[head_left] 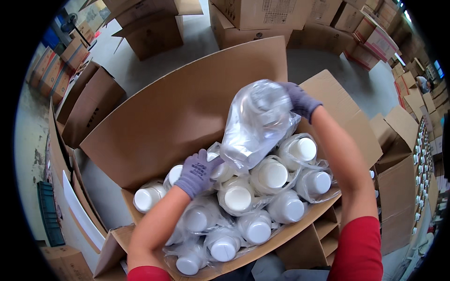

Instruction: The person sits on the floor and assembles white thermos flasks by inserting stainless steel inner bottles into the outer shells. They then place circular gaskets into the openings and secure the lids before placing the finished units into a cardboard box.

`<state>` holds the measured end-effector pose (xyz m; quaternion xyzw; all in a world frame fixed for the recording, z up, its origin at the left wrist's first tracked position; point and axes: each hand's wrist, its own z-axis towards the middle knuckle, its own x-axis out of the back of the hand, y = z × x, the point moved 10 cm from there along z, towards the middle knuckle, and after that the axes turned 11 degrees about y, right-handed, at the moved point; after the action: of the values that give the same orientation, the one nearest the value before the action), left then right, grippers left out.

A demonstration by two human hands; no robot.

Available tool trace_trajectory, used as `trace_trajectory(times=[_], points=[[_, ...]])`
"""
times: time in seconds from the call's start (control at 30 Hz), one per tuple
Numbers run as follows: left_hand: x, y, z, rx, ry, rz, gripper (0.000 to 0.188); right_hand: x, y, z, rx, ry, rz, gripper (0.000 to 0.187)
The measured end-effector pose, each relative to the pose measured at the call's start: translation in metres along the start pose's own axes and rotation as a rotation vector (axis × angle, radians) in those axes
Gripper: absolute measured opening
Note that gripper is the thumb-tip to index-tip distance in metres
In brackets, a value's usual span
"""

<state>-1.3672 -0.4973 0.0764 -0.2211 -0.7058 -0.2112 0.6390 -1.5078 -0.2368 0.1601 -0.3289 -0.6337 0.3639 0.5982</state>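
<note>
My right hand (302, 100), in a grey-purple knit glove, is closed on the upper end of a clear plastic bag with a white bottle (255, 119) inside. It holds this bagged bottle tilted above an open cardboard box (187, 103). My left hand (197, 172), gloved alike, lies over the bottles at the box's left middle, with thumb and index finger spread apart near the bag's lower end. Its other fingertips are partly hidden. Several bagged white bottles with white caps (236, 198) fill the box in rows, caps up.
Raised box flaps (342, 112) stand at the back and right. A divided carton (323, 234) sits below right. Open cartons (147, 33) stand on the floor (201, 40) beyond. Rows of small white-capped bottles (418, 187) line the far right. A green crate (49, 213) is at left.
</note>
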Motion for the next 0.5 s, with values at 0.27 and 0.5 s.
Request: trace_trajectory(times=[0.27,0.5], points=[[0.008,0.004,0.023,0.374,-0.047,-0.03,0.074,0.132,-0.049,-0.145,-0.002,0.395,0.358,0.033],[0.0,0.013,0.07,0.214,-0.155,0.18,0.069,0.22,-0.022,-0.373,-0.144,0.636,0.411,0.057]])
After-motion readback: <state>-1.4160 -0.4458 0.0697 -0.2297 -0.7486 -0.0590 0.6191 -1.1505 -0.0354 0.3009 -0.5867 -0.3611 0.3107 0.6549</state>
